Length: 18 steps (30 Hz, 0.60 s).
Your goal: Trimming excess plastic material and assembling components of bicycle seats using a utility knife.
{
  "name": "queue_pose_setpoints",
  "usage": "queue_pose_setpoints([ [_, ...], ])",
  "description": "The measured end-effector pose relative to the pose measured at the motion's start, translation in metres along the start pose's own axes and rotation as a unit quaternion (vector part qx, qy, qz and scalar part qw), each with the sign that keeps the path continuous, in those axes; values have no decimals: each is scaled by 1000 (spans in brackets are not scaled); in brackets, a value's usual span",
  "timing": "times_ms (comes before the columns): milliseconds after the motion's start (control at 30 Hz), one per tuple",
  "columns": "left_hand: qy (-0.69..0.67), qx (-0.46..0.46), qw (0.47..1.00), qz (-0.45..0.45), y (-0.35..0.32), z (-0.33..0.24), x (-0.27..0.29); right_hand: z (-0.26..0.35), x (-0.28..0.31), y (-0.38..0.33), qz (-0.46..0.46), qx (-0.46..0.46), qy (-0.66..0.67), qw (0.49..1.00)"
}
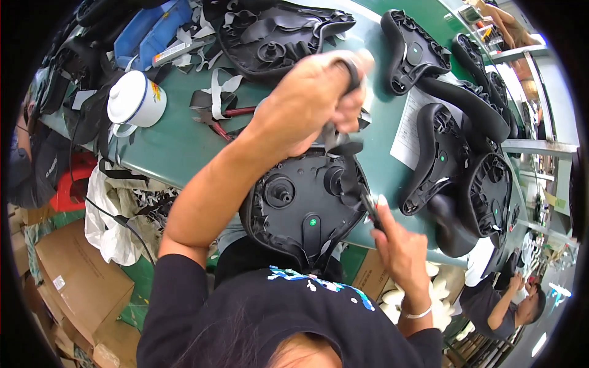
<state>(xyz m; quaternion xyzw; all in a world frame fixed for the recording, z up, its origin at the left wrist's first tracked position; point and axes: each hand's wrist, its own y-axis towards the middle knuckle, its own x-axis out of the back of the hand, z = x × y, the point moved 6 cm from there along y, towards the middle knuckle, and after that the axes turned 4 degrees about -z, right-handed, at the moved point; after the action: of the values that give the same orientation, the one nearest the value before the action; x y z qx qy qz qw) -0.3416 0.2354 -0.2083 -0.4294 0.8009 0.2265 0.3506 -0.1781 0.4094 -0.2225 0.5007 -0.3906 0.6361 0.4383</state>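
A black bicycle saddle [311, 211] rests upside down in front of me at the table's near edge, its ribbed plastic underside showing. Above its far edge, my left hand [322, 92] is closed in a fist around a dark strip of cover material [348, 175], which runs down to the saddle's right side. The strip is partly blurred near the fist. At the saddle's right rim, my right hand [399, 245] grips a slim dark cutting knife [372, 211], its tip against or close to the strip; contact is hard to tell.
Red-handled pincers [236, 113] lie among trimmings left of my forearm. Beyond are a white enamel mug [136, 101], a blue bin [150, 34] and another upturned saddle [273, 43]. More saddles [438, 156] crowd the right, beside a paper sheet [405, 138]. A co-worker [503, 306] sits far right.
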Motion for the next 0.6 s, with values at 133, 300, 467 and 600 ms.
queue_pose_setpoints([
  [133,18,-405,913,-35,-48,-85,35,16,-19,-28,43,-193,245,949],
  [300,771,-47,634,-40,-34,-5,41,10,-48,-5,-178,-213,437,855],
  [467,534,78,840,-51,-26,-8,77,-30,-8,55,-298,-197,483,800],
  [600,384,-79,839,-378,31,-53,71,-77,148,97,-577,-104,369,721],
])
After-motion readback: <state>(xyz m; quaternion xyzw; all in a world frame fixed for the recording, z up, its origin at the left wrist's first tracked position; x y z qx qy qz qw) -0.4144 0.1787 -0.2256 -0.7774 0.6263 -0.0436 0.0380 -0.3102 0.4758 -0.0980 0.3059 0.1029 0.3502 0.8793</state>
